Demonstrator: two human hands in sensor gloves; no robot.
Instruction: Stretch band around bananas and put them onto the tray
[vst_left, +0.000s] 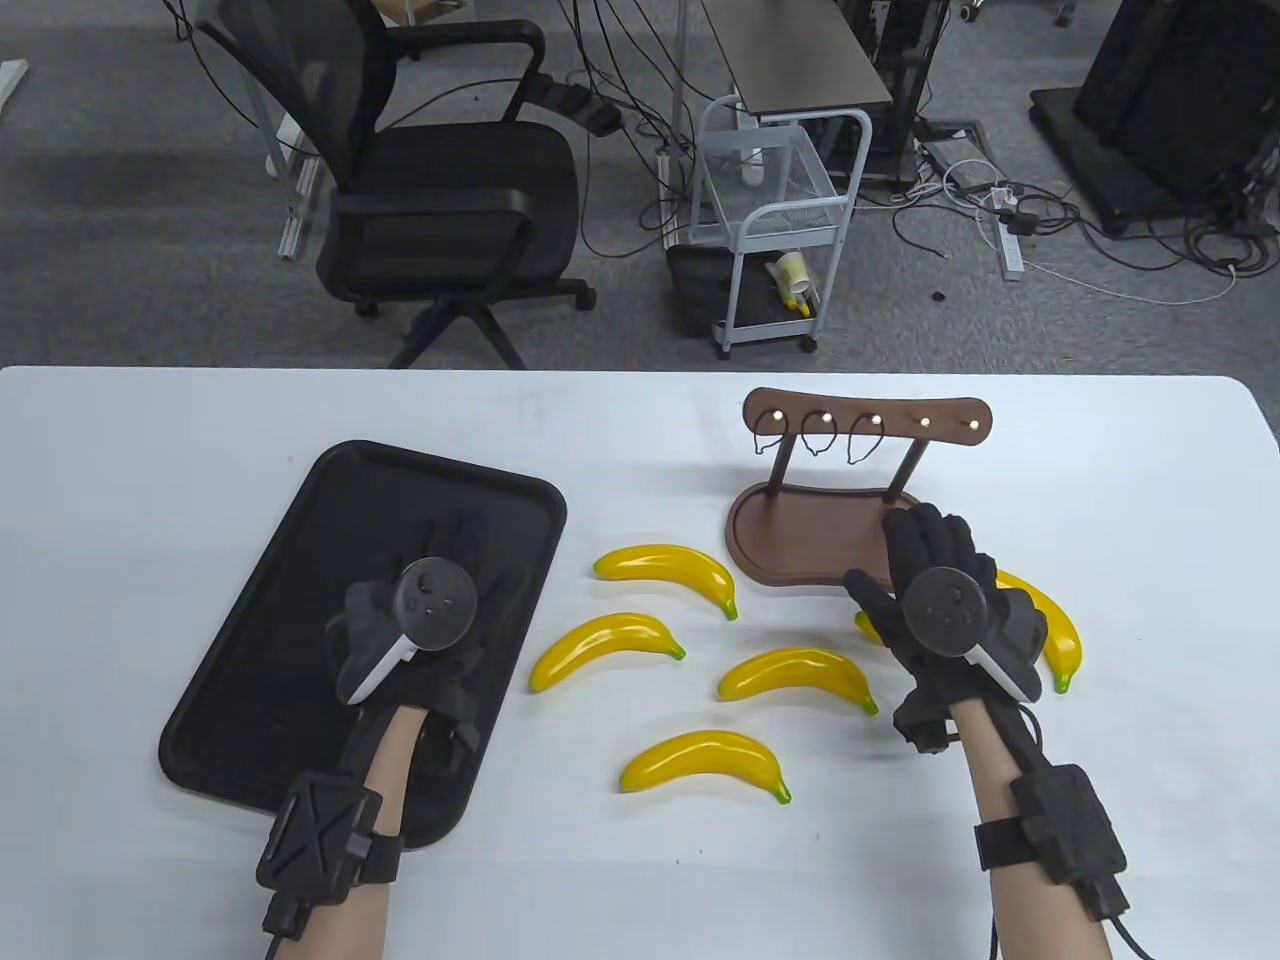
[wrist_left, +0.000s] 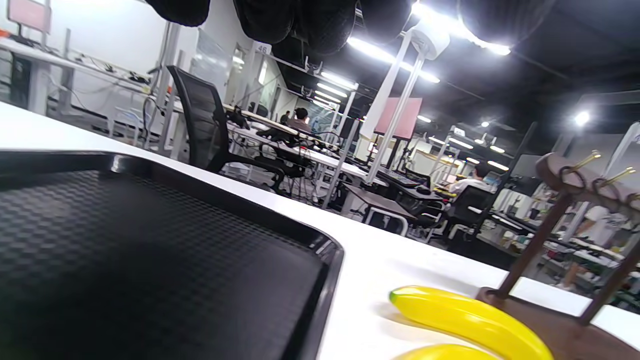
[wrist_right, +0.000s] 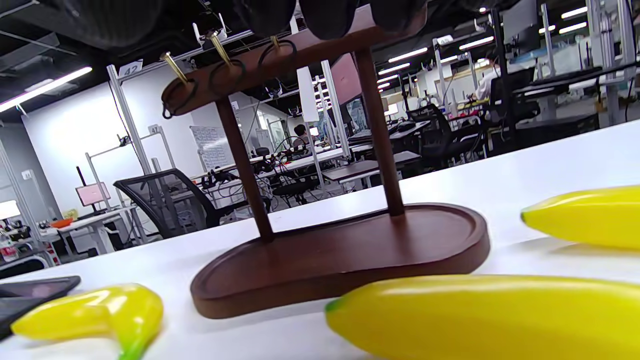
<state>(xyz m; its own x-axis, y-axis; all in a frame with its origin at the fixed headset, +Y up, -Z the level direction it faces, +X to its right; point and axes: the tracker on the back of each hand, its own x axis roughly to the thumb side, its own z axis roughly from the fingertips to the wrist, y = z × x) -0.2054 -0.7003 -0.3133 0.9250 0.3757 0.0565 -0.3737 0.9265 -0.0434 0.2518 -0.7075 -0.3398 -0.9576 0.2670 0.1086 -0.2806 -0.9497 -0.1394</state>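
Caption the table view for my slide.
Gloved hands hover over tray and rack, loose bananas between.

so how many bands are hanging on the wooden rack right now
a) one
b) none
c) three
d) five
c: the table view shows three dark bands looped on the three leftmost pegs of the wooden rack, while the two pegs to the right are bare.

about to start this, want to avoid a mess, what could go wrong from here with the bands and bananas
1. The thin dark bands hang on small brass pegs of the brown wooden stand; pulling one off could tip the stand.
2. The glossy yellow plastic bananas lie apart and curve differently, so a bunch may slip while being banded.
3. The left hand hovers over the black plastic tray, where the bunch must land.
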